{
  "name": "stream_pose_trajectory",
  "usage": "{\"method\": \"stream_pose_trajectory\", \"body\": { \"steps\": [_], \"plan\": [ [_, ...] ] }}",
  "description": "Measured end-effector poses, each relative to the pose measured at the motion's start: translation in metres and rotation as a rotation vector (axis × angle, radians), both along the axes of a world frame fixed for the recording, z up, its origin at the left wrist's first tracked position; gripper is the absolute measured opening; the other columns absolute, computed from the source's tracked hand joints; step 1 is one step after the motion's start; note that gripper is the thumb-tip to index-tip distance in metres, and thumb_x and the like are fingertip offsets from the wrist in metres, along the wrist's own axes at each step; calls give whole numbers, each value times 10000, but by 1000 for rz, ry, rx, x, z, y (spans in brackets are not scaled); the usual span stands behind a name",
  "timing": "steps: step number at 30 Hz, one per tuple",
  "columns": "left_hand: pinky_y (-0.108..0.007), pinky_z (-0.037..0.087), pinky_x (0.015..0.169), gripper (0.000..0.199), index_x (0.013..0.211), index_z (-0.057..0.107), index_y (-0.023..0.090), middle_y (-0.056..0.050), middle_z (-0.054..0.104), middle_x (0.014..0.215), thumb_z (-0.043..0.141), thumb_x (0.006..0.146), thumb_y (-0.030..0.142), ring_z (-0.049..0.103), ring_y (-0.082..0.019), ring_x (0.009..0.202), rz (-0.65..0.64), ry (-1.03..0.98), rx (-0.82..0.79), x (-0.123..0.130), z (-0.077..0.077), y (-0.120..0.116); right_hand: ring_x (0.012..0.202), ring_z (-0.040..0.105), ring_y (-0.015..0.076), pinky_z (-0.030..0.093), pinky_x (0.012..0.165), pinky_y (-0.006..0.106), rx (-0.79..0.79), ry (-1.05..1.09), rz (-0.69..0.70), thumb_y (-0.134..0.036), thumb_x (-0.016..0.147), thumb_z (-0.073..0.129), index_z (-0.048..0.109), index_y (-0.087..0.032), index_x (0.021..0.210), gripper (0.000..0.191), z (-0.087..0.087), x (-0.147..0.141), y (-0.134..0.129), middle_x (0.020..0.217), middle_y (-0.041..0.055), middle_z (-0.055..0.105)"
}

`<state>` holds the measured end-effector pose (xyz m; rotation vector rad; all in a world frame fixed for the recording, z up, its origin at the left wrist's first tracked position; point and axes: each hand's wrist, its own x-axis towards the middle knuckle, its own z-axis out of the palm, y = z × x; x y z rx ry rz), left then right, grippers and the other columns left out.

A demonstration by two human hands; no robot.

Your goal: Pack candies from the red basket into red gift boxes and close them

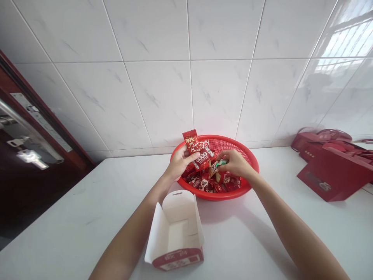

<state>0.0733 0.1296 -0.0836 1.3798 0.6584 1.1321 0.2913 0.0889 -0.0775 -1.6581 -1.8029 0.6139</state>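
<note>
My left hand (180,161) grips several red candy packets (198,149), fanned upward over the left side of a red plastic colander (255,165). In my right hand (236,163) is a small candy with a green and white wrapper (221,163), pinched above the middle of the colander. Below both hands lie many wrapped candies (212,184), mostly red with some gold and white. Nearer to me stands an open paper box (177,229), white inside and red at its front, with flaps raised and nothing visible in it.
Several dark red gift boxes (335,171) with handles stand at the right against the white tiled wall (157,97). At the left is a dark red door (29,175) with keys (32,157) in its lock, beside the white tabletop (87,202).
</note>
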Motion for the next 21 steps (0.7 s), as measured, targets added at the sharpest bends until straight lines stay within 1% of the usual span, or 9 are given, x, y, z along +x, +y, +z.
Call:
{"method": "stream_pose_trajectory", "body": {
  "steps": [2, 4, 6, 8, 13, 15, 21],
  "plan": [
    [-386, 560, 907, 536, 1118, 701, 177, -81, 769, 1113, 905, 689, 425, 705, -275, 1026, 7, 0, 2, 1, 0, 0, 766, 686, 205, 512, 637, 285, 16, 96, -21, -185, 688, 720, 665, -191, 855, 176, 1, 1, -1, 838, 34, 731],
    [-383, 556, 910, 529, 1102, 710, 176, -78, 770, 1103, 908, 681, 427, 701, -278, 1034, 19, -4, 5, 1, 0, 0, 682, 674, 194, 507, 591, 287, 31, 236, -43, -232, 690, 735, 657, -191, 887, 216, 2, 2, -2, 782, 29, 729],
    [-376, 554, 905, 519, 1077, 719, 174, -76, 771, 1093, 914, 668, 427, 699, -278, 1036, 32, -10, 6, 1, 0, 0, 647, 666, 190, 500, 578, 288, 60, 382, -63, -257, 675, 754, 651, -192, 893, 249, 4, 2, -4, 746, 24, 725],
    [-371, 555, 891, 516, 1068, 721, 175, -73, 771, 1086, 918, 661, 424, 699, -274, 1022, 36, -16, -2, 1, 0, 0, 647, 666, 184, 499, 582, 283, 90, 465, -76, -267, 664, 766, 649, -196, 882, 257, 5, 2, -5, 746, 22, 726],
    [-368, 557, 875, 513, 1073, 717, 179, -70, 771, 1079, 917, 662, 413, 703, -262, 993, 29, -27, -24, 1, 1, -1, 589, 609, 148, 463, 518, 251, 112, 491, -94, -271, 666, 766, 637, -206, 856, 238, 7, 0, -6, 721, 4, 710],
    [-368, 556, 880, 515, 1079, 715, 178, -75, 770, 1096, 914, 667, 413, 705, -260, 993, 26, -23, -26, 1, 1, -1, 568, 593, 139, 461, 515, 250, 117, 488, -97, -269, 664, 767, 637, -204, 856, 241, 7, -1, -6, 713, 0, 704],
    [-365, 559, 874, 520, 1080, 712, 175, -79, 772, 1089, 913, 667, 420, 706, -263, 995, 24, -16, -18, 1, 1, -1, 591, 607, 153, 468, 537, 264, 147, 471, -77, -298, 656, 774, 637, -203, 851, 257, 6, -1, -4, 704, -3, 693]
  ]
}}
